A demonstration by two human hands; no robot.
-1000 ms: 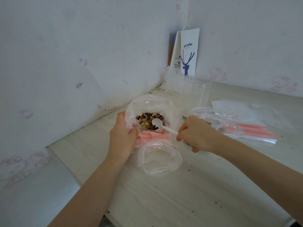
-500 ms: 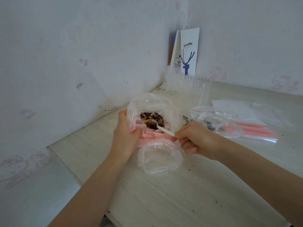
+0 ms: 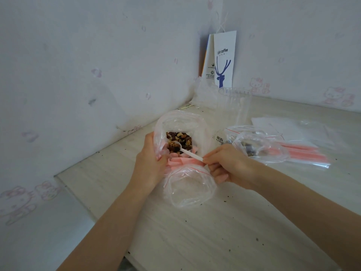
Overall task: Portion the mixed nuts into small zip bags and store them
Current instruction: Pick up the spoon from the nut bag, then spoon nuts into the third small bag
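Nuts (image 3: 180, 138), mixed, lie at the bottom of a large clear bag (image 3: 182, 121) that stands open on the table (image 3: 214, 231) near the wall corner. The left hand (image 3: 150, 165) grips the bag's near left edge, fingers curled round bunched plastic. The right hand (image 3: 228, 166) pinches the end of a white spoon (image 3: 188, 152) between thumb and forefinger, the other fingers curled beneath; the spoon's bowl rests among the nuts, heaped. An open zip bag (image 3: 187, 189) lies just in front, between the hands. To the right lie a second bag (image 3: 259, 145) and a pink-striped pack (image 3: 304, 151); behind stand a clear cup (image 3: 234, 106) and a paper bag (image 3: 224, 59).
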